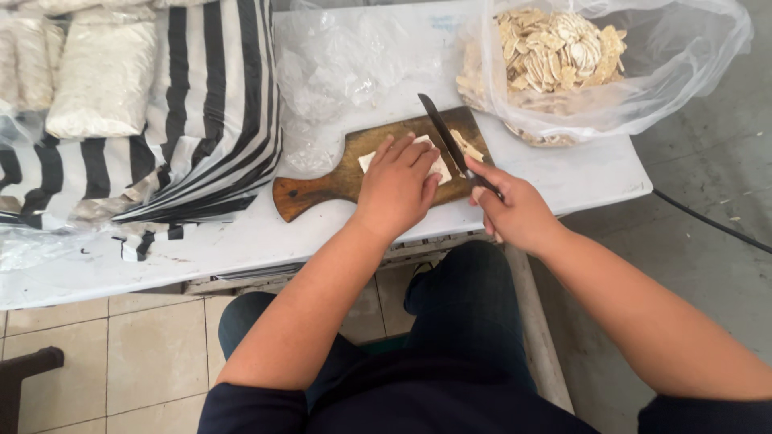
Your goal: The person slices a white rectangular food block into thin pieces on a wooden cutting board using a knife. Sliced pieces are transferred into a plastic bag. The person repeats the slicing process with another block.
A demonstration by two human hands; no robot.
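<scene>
A brown wooden cutting board [322, 189] with a handle lies on the white table [241, 241]. My left hand [398, 185] presses flat on a pale, flat slab of food [441, 167] on the board. My right hand [515, 213] grips the handle of a dark-bladed knife [442, 133], whose blade slants across the slab beside my left fingers. Cut pale strips [468, 149] lie on the board to the right of the blade.
A large clear plastic bag [675, 48] with several pale cut slices [555, 48] sits at the back right. Crumpled clear plastic [338, 64] lies behind the board. A black-and-white striped bag [201, 104] and white packets [100, 76] fill the left. Tiled floor lies below.
</scene>
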